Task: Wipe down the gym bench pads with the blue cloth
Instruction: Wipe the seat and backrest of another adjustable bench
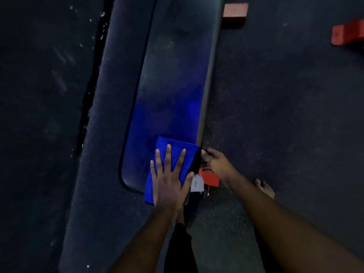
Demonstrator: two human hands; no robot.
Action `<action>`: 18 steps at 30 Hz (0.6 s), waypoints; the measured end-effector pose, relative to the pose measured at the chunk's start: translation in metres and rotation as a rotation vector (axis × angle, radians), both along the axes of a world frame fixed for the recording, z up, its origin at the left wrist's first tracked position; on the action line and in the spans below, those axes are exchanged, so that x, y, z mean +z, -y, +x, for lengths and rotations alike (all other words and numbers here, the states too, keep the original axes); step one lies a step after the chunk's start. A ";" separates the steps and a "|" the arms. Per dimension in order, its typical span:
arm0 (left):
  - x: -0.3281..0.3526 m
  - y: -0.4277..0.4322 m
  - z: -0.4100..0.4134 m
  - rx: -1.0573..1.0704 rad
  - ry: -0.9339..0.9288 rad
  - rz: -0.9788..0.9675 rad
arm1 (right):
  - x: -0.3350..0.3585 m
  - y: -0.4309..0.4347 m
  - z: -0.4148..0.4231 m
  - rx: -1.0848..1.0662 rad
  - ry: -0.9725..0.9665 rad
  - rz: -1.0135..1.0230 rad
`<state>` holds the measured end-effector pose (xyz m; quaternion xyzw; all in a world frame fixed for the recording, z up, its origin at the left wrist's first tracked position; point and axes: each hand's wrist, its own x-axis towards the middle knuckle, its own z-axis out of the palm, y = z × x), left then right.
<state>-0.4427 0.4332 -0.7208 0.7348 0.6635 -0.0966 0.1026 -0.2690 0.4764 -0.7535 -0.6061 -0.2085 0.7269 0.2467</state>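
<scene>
cloth [175,154]: blue, folded, lying on the pad [173,75] at its near end, close to its right edge.
wipe: best done flat, with even pressure, in long overlapping strokes towards the pad's far end; most of the pad probably remains.
left hand [169,186]: palm down, fingers spread, pressing the cloth.
right hand [216,162]: fingers curled on the pad's right edge, bracing.
</scene>
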 end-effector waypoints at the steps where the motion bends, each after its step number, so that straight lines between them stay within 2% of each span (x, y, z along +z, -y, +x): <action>1: -0.002 -0.002 -0.002 -0.013 0.007 0.006 | -0.006 0.003 -0.003 -0.046 0.014 0.013; 5: -0.006 -0.002 -0.008 -0.056 0.043 0.014 | -0.005 0.017 -0.025 -0.242 0.010 0.047; 9: -0.007 -0.010 -0.025 -0.220 0.034 0.027 | 0.000 0.046 -0.053 -0.493 0.065 0.050; 13: -0.005 -0.026 -0.042 -0.415 0.007 0.047 | 0.004 0.085 -0.078 -0.710 0.009 0.006; 18: -0.013 -0.025 -0.045 -0.454 0.016 0.080 | -0.008 0.125 -0.121 -0.834 0.072 0.084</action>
